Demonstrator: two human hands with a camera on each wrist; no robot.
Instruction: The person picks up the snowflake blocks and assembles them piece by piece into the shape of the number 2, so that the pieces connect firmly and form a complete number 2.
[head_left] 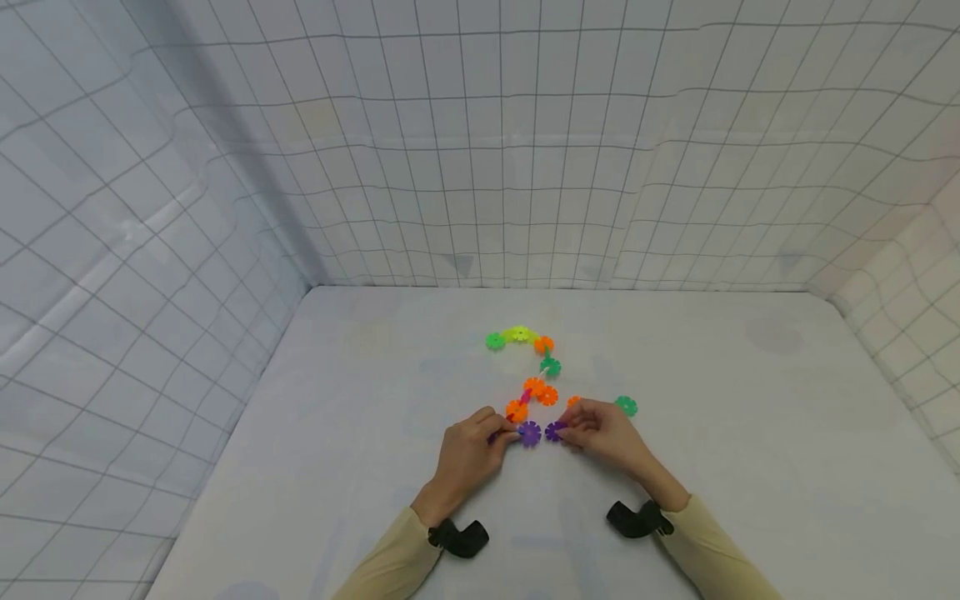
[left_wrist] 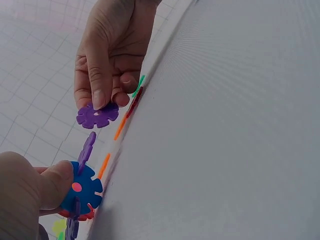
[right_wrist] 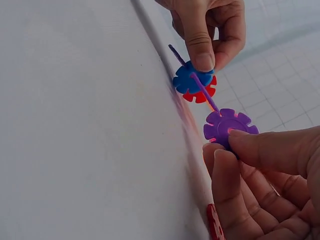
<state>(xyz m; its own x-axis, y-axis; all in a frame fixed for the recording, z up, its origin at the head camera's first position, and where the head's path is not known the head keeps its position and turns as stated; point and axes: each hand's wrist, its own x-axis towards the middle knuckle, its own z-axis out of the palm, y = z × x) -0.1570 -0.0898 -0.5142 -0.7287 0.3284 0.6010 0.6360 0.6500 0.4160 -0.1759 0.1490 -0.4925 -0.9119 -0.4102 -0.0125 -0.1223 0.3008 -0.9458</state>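
Note:
My left hand [head_left: 471,448] pinches a blue notched plastic disc [left_wrist: 87,192] between thumb and fingers. Slotted into the blue disc on one side is a purple disc [head_left: 529,433], standing crosswise to it; a second purple disc [left_wrist: 72,225] sits on the blue disc's other side. Thumb and fingers of my right hand [head_left: 606,433] pinch another purple disc [right_wrist: 230,126], held just right of the slotted one. In the left wrist view a small gap shows between these two. A red disc [right_wrist: 200,95] shows behind the blue one.
A curved chain of discs runs away from the left hand: orange [head_left: 516,411], pink [head_left: 526,397], green [head_left: 551,367], yellow [head_left: 521,333], and green [head_left: 495,341] at its far end. Beyond the right hand lie an orange disc [head_left: 573,402] and a green disc [head_left: 626,406] on the white table [head_left: 750,417].

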